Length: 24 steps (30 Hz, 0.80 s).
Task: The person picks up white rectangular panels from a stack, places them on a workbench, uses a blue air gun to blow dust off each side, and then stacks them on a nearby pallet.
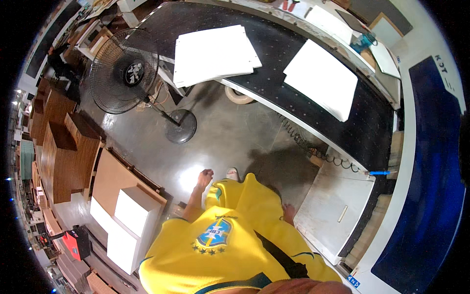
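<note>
My left hand (205, 177) hangs over the floor in front of my yellow shirt, its fingers loosely bent and apart with nothing in them. My right hand (289, 213) shows only in part beside the shirt, near a white cabinet (333, 210); its fingers are hidden. Ahead is a long black-topped table (274, 73). On it lie a fanned stack of white panels (213, 54) and, farther right, a second white stack (323, 78). Neither hand touches these.
A black pedestal fan (125, 71) stands at the left on a round base (181, 126). White panels (132, 215) rest on a brown board at lower left, beyond them brown wood-look panels (66, 157). A coiled hose (303, 142) hangs under the table. A blue-and-white machine (426, 161) borders the right.
</note>
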Each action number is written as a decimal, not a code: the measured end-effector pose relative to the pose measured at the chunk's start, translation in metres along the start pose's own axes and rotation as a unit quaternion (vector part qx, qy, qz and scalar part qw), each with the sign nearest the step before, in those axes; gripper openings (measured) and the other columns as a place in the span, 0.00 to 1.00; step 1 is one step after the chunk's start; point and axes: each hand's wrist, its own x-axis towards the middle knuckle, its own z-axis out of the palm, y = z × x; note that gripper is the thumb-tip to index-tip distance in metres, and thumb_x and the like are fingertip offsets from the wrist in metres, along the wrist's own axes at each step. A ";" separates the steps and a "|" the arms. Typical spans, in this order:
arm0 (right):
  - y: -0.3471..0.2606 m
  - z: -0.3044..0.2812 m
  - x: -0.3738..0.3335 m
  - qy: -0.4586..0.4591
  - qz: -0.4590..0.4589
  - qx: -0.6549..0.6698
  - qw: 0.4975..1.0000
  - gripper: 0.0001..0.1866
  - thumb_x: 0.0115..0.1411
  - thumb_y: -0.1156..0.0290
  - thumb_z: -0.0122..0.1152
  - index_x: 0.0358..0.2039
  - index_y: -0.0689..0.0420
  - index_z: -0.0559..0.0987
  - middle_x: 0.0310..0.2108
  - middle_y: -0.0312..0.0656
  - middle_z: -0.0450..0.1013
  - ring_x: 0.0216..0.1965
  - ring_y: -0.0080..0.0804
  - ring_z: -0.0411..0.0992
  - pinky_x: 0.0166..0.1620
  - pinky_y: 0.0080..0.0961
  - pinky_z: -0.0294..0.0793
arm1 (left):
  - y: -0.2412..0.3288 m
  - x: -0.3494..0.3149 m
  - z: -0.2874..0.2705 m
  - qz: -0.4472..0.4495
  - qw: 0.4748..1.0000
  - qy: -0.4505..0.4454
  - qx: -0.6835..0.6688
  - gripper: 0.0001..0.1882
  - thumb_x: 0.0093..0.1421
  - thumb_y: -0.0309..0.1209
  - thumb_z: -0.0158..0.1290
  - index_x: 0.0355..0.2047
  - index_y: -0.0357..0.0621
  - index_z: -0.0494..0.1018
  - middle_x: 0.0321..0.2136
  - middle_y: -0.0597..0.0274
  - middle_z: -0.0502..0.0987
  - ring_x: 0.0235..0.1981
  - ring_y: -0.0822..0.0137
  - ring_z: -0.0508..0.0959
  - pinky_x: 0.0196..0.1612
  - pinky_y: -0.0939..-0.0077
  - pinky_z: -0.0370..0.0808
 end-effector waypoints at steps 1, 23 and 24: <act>-0.058 -0.007 0.021 0.049 -0.007 0.117 0.992 0.22 0.74 0.55 0.52 0.56 0.59 0.77 0.52 0.45 0.79 0.53 0.42 0.75 0.57 0.40 0.73 | 0.019 -0.001 -0.011 0.006 0.998 0.024 -0.065 0.21 0.73 0.40 0.54 0.55 0.35 0.79 0.40 0.54 0.85 0.38 0.64 0.82 0.46 0.69 0.79; -0.702 -0.131 0.341 0.043 -0.385 0.086 0.918 0.42 0.66 0.56 0.67 0.71 0.69 0.63 0.69 0.66 0.64 0.70 0.60 0.64 0.71 0.46 0.63 | 0.401 0.182 -0.208 0.196 0.885 0.356 0.227 0.38 0.67 0.51 0.59 0.63 0.29 0.70 0.58 0.32 0.75 0.62 0.36 0.72 0.65 0.50 0.68; -0.706 -0.129 0.350 0.038 -0.381 0.087 0.920 0.41 0.66 0.55 0.66 0.70 0.69 0.63 0.66 0.68 0.67 0.67 0.61 0.67 0.69 0.46 0.66 | 0.400 0.193 -0.213 0.193 0.884 0.361 0.227 0.38 0.67 0.51 0.59 0.63 0.29 0.70 0.58 0.32 0.75 0.62 0.36 0.72 0.65 0.50 0.68</act>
